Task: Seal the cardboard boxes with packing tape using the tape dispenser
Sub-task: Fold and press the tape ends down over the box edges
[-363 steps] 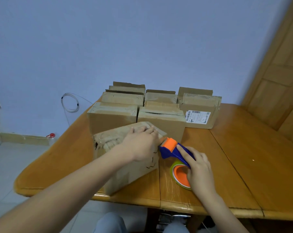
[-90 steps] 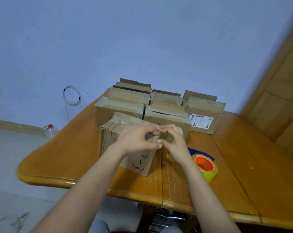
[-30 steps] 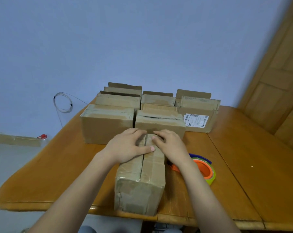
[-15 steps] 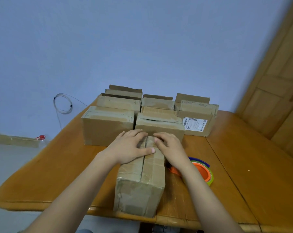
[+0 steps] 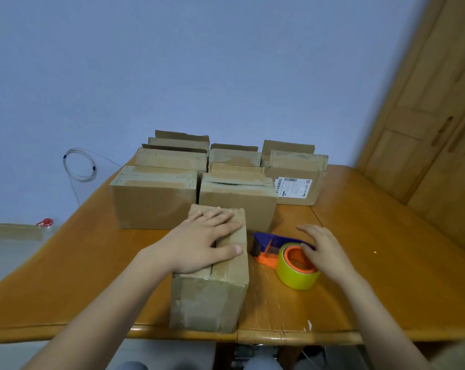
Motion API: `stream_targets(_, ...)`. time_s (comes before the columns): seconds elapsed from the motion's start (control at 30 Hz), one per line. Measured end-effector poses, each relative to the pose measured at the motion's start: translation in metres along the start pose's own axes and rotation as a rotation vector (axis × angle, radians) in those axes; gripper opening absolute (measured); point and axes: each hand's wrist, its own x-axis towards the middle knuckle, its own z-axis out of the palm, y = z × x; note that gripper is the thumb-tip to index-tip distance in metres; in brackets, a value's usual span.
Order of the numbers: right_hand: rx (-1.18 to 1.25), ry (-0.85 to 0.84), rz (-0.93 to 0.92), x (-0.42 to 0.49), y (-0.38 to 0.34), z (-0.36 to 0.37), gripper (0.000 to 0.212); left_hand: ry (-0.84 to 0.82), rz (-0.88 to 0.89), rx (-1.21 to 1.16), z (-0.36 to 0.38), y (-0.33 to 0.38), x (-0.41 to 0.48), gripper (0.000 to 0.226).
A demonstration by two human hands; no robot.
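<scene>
A small cardboard box (image 5: 212, 295) stands lengthwise at the table's front edge, its top flaps closed along a middle seam. My left hand (image 5: 204, 244) lies flat on its top with fingers spread, pressing the flaps down. To its right lies the tape dispenser (image 5: 284, 256), blue and orange, with a yellow-green tape roll. My right hand (image 5: 323, 253) hovers over the roll with fingers relaxed, the fingertips at the roll's orange hub, gripping nothing.
Several more cardboard boxes (image 5: 153, 198) stand in rows at the back of the wooden table (image 5: 386, 263), one with a white label (image 5: 294, 186). A wooden door (image 5: 439, 116) is at the right. A coiled cable (image 5: 79, 164) hangs on the wall at the left.
My right hand has left the box top and moved right to the tape dispenser. The left hand stays flat on the box.
</scene>
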Motion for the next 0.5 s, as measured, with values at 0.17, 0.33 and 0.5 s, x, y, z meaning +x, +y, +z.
stream_targets(0.17, -0.208, -0.237, -0.019, 0.014, 0.008, 0.010, 0.075, -0.010, -0.023, -0.020, 0.002, -0.002, -0.005, 0.069)
stream_targets(0.33, -0.282, -0.358, -0.078, 0.035, -0.017, 0.015, 0.066, 0.003, -0.027, -0.022, 0.002, 0.000, -0.004, 0.066)
stream_targets(0.5, -0.251, -0.292, -0.110, 0.033, -0.014, 0.012, 0.033, 0.027, -0.016, -0.025, 0.005, 0.005, -0.010, 0.077)
